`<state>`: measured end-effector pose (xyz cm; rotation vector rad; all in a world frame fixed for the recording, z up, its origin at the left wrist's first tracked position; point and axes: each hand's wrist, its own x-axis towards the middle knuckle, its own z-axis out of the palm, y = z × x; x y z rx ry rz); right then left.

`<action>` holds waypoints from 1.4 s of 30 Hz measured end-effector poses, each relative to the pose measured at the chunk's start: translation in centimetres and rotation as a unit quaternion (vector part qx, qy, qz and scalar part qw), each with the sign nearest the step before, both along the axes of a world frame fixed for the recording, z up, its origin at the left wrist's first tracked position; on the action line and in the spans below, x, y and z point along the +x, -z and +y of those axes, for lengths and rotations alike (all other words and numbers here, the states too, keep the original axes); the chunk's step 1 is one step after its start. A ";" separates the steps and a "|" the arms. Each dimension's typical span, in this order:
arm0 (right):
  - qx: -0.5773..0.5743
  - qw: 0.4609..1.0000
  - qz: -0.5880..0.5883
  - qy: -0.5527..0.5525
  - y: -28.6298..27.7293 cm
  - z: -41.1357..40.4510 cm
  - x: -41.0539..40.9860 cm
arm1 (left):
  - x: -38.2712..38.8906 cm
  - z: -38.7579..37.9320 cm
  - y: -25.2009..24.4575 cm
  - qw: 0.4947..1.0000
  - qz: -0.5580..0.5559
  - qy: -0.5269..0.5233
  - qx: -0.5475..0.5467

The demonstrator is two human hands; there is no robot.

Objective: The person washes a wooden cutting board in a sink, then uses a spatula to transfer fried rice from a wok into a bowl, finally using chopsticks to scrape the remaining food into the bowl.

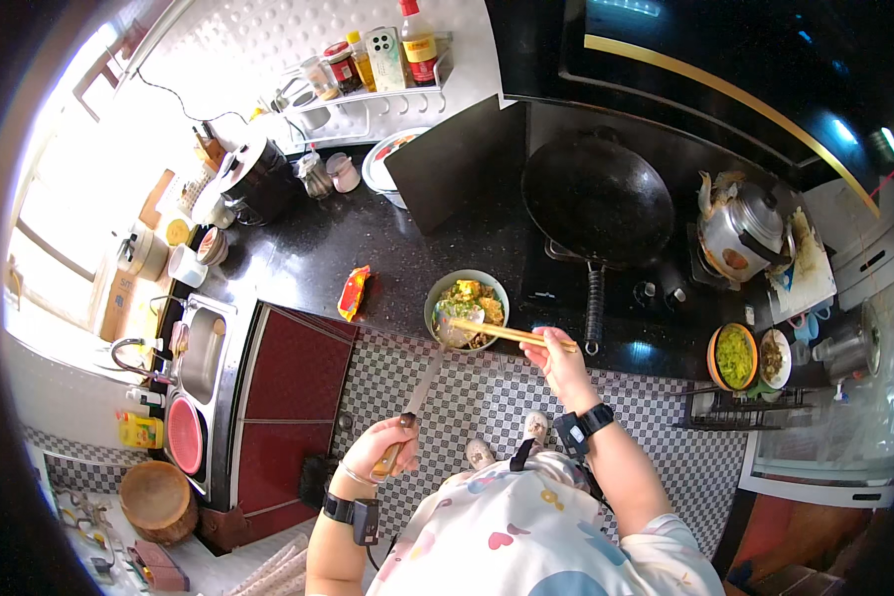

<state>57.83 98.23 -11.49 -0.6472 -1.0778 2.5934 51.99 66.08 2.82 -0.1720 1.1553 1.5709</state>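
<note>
A bowl (430,296) of mixed food with egg, greens and brown bits stands near the counter's front edge. My left hand (389,449) grips the wooden handle of a long metal spatula (426,384), whose head rests in the bowl. In my right hand (556,361) is a pair of wooden chopsticks (510,333), their tips in the food beside the spatula's head. Left of the bowl lies a torn red and orange packet (354,293). A black wok (600,201) sits on the stove behind and to the right, with nothing visible in it.
A metal kettle (745,223) stands on the right burner. An orange-rimmed bowl of green vegetables (734,356) and a small white dish (776,360) are at the right. A dark panel (462,171) stands upright left of the wok. The sink (203,357) is at the left.
</note>
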 end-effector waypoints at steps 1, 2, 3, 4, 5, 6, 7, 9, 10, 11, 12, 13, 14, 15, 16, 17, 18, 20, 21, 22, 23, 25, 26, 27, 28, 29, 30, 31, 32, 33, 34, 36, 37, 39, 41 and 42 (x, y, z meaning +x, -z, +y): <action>-0.003 0.999 -0.007 0.047 0.1 0.0 -0.2 | 0.1 -0.1 0.1 1.000 0.001 0.000 0.000; -0.013 0.998 -0.012 0.063 0.1 0.0 -0.1 | 0.2 -0.1 0.2 1.000 0.005 0.008 -0.008; -0.014 0.998 -0.011 0.063 0.2 0.0 0.0 | 0.3 0.0 0.2 1.000 0.010 0.015 -0.015; -0.012 1.000 -0.011 0.020 0.3 0.1 0.3 | 0.4 0.1 0.0 0.999 0.016 0.013 -0.027; -0.011 1.000 -0.010 -0.023 0.4 0.1 0.4 | 0.4 0.0 0.0 0.999 0.016 0.012 -0.028; -0.013 1.000 -0.004 -0.026 0.6 -0.1 0.4 | 0.4 0.0 -0.1 1.000 0.004 0.010 -0.024; -0.013 1.000 -0.004 -0.024 0.7 -0.1 0.3 | 0.4 0.1 -0.1 1.000 -0.008 0.007 -0.020; -0.003 0.998 -0.008 0.066 0.7 -0.2 -0.1 | 0.6 0.1 -0.2 1.000 -0.002 0.008 -0.029; -0.016 0.998 -0.019 0.064 0.6 0.0 -0.1 | 0.6 0.0 -0.3 0.999 0.004 0.007 -0.038; -0.018 0.998 -0.019 0.064 0.4 -0.1 0.0 | 0.6 0.0 -0.4 0.999 0.005 0.007 -0.040; -0.005 0.999 -0.030 0.032 0.2 -0.1 0.4 | 0.7 -0.1 -0.4 0.999 -0.002 0.014 -0.029; 0.009 0.999 -0.042 0.000 0.0 -0.1 0.6 | 0.7 -0.1 -0.5 1.000 -0.009 0.022 -0.018; 0.007 0.999 -0.034 -0.004 0.6 -0.2 0.4 | 0.7 0.0 -0.6 0.999 -0.009 0.024 -0.019; 0.007 0.999 -0.034 -0.003 0.6 -0.1 0.3 | 0.7 0.1 -0.8 0.999 0.004 0.016 -0.031; -0.002 0.999 -0.031 0.027 0.6 -0.1 0.1 | 0.8 0.2 -0.9 0.999 0.016 0.007 -0.043; -0.011 0.998 -0.028 0.056 0.7 0.0 0.1 | 0.8 0.3 -1.0 0.999 0.016 0.008 -0.044; -0.001 0.998 -0.032 0.050 0.5 0.0 0.2 | 0.8 0.2 -1.1 0.999 0.010 0.009 -0.039; 0.007 0.999 -0.031 0.010 0.4 -0.1 0.2 | 0.7 0.2 -1.3 0.999 0.005 0.008 -0.036; 0.017 0.999 -0.032 -0.028 0.3 -0.1 0.4 | 0.7 0.3 -1.6 0.999 0.009 0.012 -0.038; 0.018 0.999 -0.023 -0.029 0.2 -0.3 0.3 | 0.7 0.4 -1.7 0.999 0.014 0.016 -0.040; 0.018 0.999 -0.023 -0.028 0.1 -0.4 0.1 | 0.7 0.4 -1.6 0.999 0.013 0.017 -0.039; 0.005 0.999 -0.019 0.045 0.1 -0.6 -0.3 | 0.6 0.3 -1.5 0.998 0.023 0.029 -0.056; 0.006 0.998 -0.030 0.051 0.1 -0.4 -0.2 | 0.7 0.3 -1.6 0.998 0.023 0.028 -0.056; 0.006 0.998 -0.030 0.052 0.2 -0.2 0.0 | 0.7 0.4 -1.6 0.998 0.023 0.031 -0.054; 0.015 1.000 -0.018 0.010 0.4 0.0 0.2 | 0.7 0.4 -1.5 0.998 0.022 0.033 -0.051; 0.024 0.999 -0.005 -0.032 0.6 0.0 0.2 | 0.7 0.4 -1.5 0.998 0.022 0.034 -0.052; 0.024 0.999 -0.009 -0.025 0.6 -0.2 0.3 | 0.7 0.3 -1.5 0.998 0.023 0.027 -0.060; 0.024 0.999 -0.009 -0.025 0.9 -0.2 0.2 | 0.7 0.3 -1.4 0.997 0.024 0.021 -0.069; 0.015 1.000 -0.017 0.019 1.1 -0.2 0.1 | 0.7 0.2 -1.3 0.997 0.024 0.022 -0.069; 0.007 0.998 -0.025 0.062 1.2 -0.3 -0.1 | 0.7 0.2 -1.2 0.997 0.024 0.020 -0.069; 0.003 0.997 -0.026 0.073 1.3 -0.2 0.0 | 0.6 0.1 -1.2 0.997 0.024 0.019 -0.069; 0.005 0.999 -0.026 0.032 1.4 -0.1 0.2 | 0.7 0.1 -1.3 0.998 0.021 0.016 -0.063; 0.008 1.000 -0.026 -0.008 1.4 -0.1 0.3 | 0.7 0.1 -1.3 0.998 0.018 0.014 -0.057; 0.003 1.000 -0.021 0.009 1.5 -0.4 0.1 | 0.7 0.1 -1.3 0.997 0.023 0.008 -0.068; -0.007 0.996 -0.026 0.083 1.6 -0.5 -0.1 | 0.7 0.2 -1.3 0.996 0.030 0.001 -0.079; -0.005 0.997 -0.026 0.075 1.5 -0.4 0.1 | 0.8 0.2 -1.2 0.996 0.035 0.001 -0.083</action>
